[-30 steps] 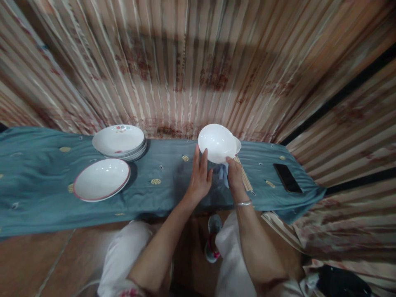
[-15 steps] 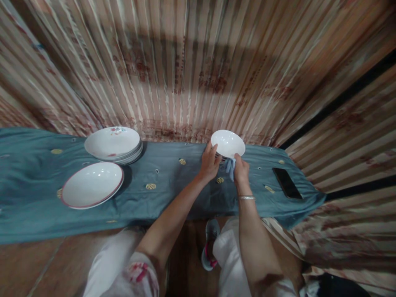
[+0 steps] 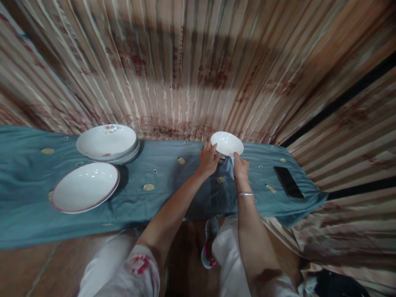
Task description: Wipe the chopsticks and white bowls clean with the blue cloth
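A white bowl (image 3: 228,143) is on top of a small stack of bowls at the back of the cloth-covered table. My left hand (image 3: 208,159) grips its left side, fingers and thumb against the rim and outer wall. In my right hand (image 3: 241,166) is a blue cloth (image 3: 229,167), pinched at the bowl's front right rim and hanging below it. The right thumb lies at the rim, while the other fingers of that hand are mostly hidden. Edges of the lower bowls show between my hands.
To the left stands a stack of white plates (image 3: 108,142) with flower prints. In front of it lie red-rimmed dishes (image 3: 86,187), stacked. A black phone (image 3: 288,182) rests on the teal tablecloth (image 3: 167,181) at the right. A pleated curtain (image 3: 173,82) hangs close behind the table.
The bowl appears slightly lower and flatter over the stack. Both hands stay at its rim with small shifts. The view has shifted a little, moving the plates leftward in the picture.
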`<state>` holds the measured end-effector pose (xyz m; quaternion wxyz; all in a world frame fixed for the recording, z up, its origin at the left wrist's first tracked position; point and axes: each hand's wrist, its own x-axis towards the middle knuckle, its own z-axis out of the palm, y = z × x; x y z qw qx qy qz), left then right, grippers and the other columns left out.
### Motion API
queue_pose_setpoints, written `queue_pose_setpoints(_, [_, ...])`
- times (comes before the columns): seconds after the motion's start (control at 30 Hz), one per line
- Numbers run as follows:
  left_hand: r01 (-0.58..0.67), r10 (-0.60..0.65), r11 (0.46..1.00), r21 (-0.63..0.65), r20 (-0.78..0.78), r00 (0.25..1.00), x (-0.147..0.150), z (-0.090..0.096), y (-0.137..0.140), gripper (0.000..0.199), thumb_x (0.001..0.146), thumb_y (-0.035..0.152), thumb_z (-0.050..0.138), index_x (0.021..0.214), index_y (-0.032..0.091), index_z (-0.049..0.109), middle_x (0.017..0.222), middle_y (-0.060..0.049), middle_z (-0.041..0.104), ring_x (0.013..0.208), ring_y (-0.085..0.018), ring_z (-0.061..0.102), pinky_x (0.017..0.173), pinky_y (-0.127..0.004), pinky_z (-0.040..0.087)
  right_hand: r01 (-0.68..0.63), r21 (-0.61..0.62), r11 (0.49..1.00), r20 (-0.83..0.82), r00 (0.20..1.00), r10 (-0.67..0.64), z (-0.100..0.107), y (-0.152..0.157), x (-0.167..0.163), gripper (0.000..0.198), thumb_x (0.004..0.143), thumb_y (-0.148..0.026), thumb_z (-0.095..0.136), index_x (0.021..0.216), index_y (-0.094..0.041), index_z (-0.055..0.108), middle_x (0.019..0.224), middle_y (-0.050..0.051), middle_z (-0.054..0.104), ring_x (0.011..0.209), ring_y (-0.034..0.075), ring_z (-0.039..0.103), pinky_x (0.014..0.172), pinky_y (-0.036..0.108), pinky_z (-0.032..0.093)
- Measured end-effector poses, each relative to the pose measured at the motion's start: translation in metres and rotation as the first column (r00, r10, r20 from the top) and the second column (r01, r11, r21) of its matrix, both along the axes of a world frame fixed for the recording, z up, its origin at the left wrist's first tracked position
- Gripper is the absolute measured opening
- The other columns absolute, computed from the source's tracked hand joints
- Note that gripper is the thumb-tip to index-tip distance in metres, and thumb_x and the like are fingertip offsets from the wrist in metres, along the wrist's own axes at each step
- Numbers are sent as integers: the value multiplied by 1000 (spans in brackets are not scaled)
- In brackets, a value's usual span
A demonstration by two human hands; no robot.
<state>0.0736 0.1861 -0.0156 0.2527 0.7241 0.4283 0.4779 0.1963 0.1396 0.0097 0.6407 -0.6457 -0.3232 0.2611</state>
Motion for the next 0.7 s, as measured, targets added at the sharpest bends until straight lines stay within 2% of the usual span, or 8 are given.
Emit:
queue_pose_setpoints(0.27, [-27,24,999,-29,-118,993,4,2,0,50,93,39,43,137,15,44,154,-19,30,143,-34,24,110,-60,26,-4,7,1000,-38,999,4,-1,2,0,52,63,-67,64,51,-19,49,41,-7,39,44,7,33,43,23,27])
queue_pose_setpoints(0.37, [-34,29,999,-37,-133,991,5,3,-2,50,92,35,47,138,16,43,154,-18,30,143,-32,24,110,-58,27,-12,5,1000,-41,999,13,2,-1,-2,55,64,-69,62,49,-21,43,40,-8,36,42,7,30,41,23,24])
queue_pose_setpoints(0.5, [-27,24,999,-27,-121,992,5,3,-6,53,90,34,50,140,16,41,155,-18,27,144,-30,24,111,-54,29,-40,20,999,17,999,40,6,-8,-5,57,67,-70,61,47,-23,34,40,-8,30,42,6,25,40,23,21])
queue_pose_setpoints(0.7, [6,-4,1000,22,-88,996,-9,-2,-19,58,90,38,49,142,16,38,155,-17,30,144,-26,23,115,-49,24,-107,-4,994,145,984,106,-1,-12,-8,56,69,-71,57,48,-22,37,45,-7,32,47,8,29,46,24,28])
